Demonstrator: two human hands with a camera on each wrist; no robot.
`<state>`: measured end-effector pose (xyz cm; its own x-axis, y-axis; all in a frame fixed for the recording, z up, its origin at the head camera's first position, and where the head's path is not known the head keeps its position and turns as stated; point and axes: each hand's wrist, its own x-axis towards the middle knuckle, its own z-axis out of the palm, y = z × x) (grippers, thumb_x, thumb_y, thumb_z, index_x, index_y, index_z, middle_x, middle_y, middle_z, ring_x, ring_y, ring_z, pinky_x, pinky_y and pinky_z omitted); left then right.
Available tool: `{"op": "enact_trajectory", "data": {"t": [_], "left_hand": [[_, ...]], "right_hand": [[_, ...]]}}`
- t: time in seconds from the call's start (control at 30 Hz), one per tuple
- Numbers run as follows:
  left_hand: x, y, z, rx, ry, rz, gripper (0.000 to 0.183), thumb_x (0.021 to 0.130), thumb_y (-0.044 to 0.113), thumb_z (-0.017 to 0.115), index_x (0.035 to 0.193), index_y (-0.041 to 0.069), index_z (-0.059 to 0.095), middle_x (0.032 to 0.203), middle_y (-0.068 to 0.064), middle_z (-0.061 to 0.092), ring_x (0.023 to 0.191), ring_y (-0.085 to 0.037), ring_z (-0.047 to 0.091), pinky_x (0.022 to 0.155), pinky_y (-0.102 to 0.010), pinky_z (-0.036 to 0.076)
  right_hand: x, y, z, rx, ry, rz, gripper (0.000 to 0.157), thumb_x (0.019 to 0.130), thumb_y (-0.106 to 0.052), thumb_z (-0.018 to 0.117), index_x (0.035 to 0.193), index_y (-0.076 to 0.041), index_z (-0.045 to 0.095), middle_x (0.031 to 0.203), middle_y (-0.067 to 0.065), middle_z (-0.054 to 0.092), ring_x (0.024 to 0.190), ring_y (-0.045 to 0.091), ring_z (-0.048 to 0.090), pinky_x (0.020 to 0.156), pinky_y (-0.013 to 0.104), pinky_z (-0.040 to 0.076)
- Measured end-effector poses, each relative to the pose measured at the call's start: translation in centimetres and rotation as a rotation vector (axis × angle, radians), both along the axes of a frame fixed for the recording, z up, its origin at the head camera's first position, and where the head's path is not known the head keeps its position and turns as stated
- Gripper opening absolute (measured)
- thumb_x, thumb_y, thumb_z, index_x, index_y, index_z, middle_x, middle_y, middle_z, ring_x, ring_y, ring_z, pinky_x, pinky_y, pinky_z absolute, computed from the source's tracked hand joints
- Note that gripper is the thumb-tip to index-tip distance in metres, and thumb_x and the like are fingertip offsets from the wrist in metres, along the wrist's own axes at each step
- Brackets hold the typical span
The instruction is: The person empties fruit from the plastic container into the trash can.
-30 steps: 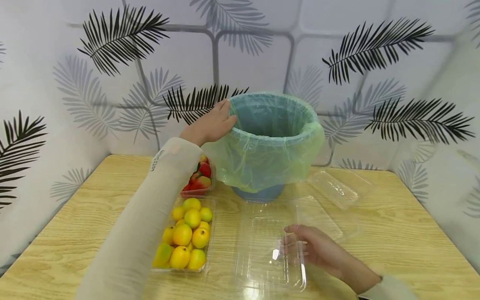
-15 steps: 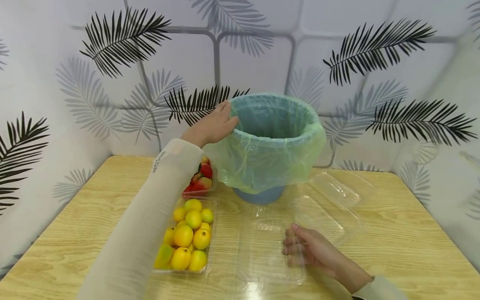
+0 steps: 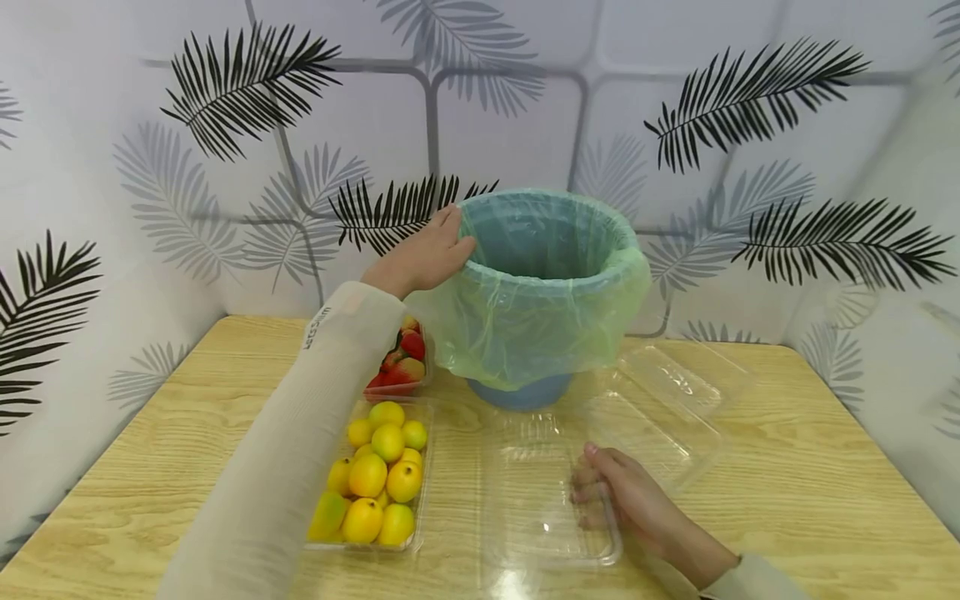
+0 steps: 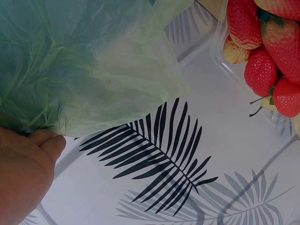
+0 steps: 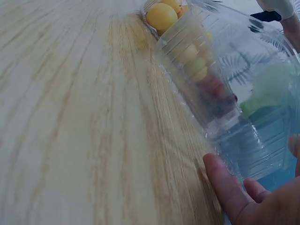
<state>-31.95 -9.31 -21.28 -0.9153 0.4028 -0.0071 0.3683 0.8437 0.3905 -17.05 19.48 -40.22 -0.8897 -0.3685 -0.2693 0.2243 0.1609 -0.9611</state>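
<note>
A blue trash bin (image 3: 521,392) stands at the middle back of the wooden table, lined with a thin green plastic bag (image 3: 536,329) folded over its rim. My left hand (image 3: 423,254) grips the bin's left rim over the bag; in the left wrist view the left hand (image 4: 28,164) shows at the bag's edge. My right hand (image 3: 633,500) holds a clear plastic box (image 3: 532,500) by its right side, its fingers partly seen through the plastic. In the right wrist view, the clear box (image 5: 239,93) slants close over the table beside the right hand's fingers (image 5: 225,183).
A clear tray of yellow fruits (image 3: 367,475) sits left of the box. Behind it, partly hidden by the left sleeve, is a tray of strawberries (image 3: 401,367). More clear plastic trays (image 3: 667,383) lie at right. A leaf-patterned wall (image 3: 495,108) closes off the back.
The near right corner of the clear box has shifted slightly right and away, and the right hand has moved a little with it. The left hand stays on the bin's rim.
</note>
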Motion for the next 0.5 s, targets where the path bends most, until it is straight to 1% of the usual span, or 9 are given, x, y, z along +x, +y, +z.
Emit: {"op": "enact_trajectory", "data": {"t": [0.13, 0.23, 0.3, 0.37, 0.4, 0.5], "left_hand": [[-0.11, 0.07, -0.03, 0.006, 0.001, -0.006, 0.066, 0.103, 0.037, 0.017, 0.152, 0.002, -0.009, 0.16, -0.013, -0.014, 0.148, -0.025, -0.009, 0.121, -0.041, 0.005], [-0.19, 0.12, -0.05, 0.012, 0.002, -0.008, 0.066, 0.102, 0.037, 0.017, 0.152, 0.002, -0.009, 0.16, -0.013, -0.013, 0.148, -0.025, -0.008, 0.121, -0.041, 0.006], [-0.18, 0.13, -0.08, 0.014, 0.001, -0.008, 0.066, 0.102, 0.037, 0.018, 0.152, 0.002, -0.009, 0.16, -0.013, -0.013, 0.149, -0.025, -0.008, 0.121, -0.041, 0.006], [-0.2, 0.11, -0.12, 0.013, 0.001, -0.009, 0.066, 0.103, 0.037, 0.018, 0.152, 0.002, -0.008, 0.16, -0.013, -0.013, 0.149, -0.025, -0.008, 0.121, -0.041, 0.006], [-0.19, 0.09, -0.13, 0.01, 0.0, -0.009, 0.066, 0.103, 0.037, 0.018, 0.152, 0.002, -0.009, 0.16, -0.013, -0.013, 0.148, -0.025, -0.008, 0.121, -0.041, 0.006], [-0.23, 0.04, -0.12, 0.013, -0.002, -0.013, 0.066, 0.103, 0.036, 0.018, 0.152, 0.001, -0.009, 0.16, -0.013, -0.013, 0.148, -0.025, -0.009, 0.121, -0.041, 0.006]], "right_hand": [[0.19, -0.49, 0.05, 0.048, 0.002, -0.083, 0.066, 0.101, -0.047, 0.036, 0.131, 0.012, 0.031, 0.118, 0.021, 0.052, 0.095, 0.023, 0.058, 0.074, 0.04, 0.057], [0.27, -0.77, -0.01, 0.091, 0.008, -0.127, 0.06, 0.101, -0.044, 0.035, 0.126, 0.01, 0.038, 0.117, 0.017, 0.048, 0.102, 0.026, 0.05, 0.075, 0.036, 0.051], [0.27, -0.87, -0.12, 0.107, 0.009, -0.15, 0.056, 0.102, -0.041, 0.035, 0.124, 0.009, 0.04, 0.114, 0.014, 0.044, 0.103, 0.026, 0.045, 0.076, 0.034, 0.047], [0.23, -0.84, -0.14, 0.114, 0.008, -0.151, 0.053, 0.102, -0.04, 0.034, 0.123, 0.009, 0.041, 0.112, 0.012, 0.042, 0.103, 0.026, 0.042, 0.076, 0.032, 0.045], [0.22, -0.78, -0.12, 0.122, 0.013, -0.138, 0.054, 0.102, -0.04, 0.035, 0.124, 0.009, 0.041, 0.114, 0.014, 0.043, 0.104, 0.026, 0.043, 0.076, 0.032, 0.045], [0.05, -0.54, 0.29, 0.152, 0.03, -0.106, 0.05, 0.103, -0.039, 0.033, 0.12, 0.007, 0.043, 0.108, 0.01, 0.046, 0.1, 0.022, 0.045, 0.079, 0.031, 0.046]]}}
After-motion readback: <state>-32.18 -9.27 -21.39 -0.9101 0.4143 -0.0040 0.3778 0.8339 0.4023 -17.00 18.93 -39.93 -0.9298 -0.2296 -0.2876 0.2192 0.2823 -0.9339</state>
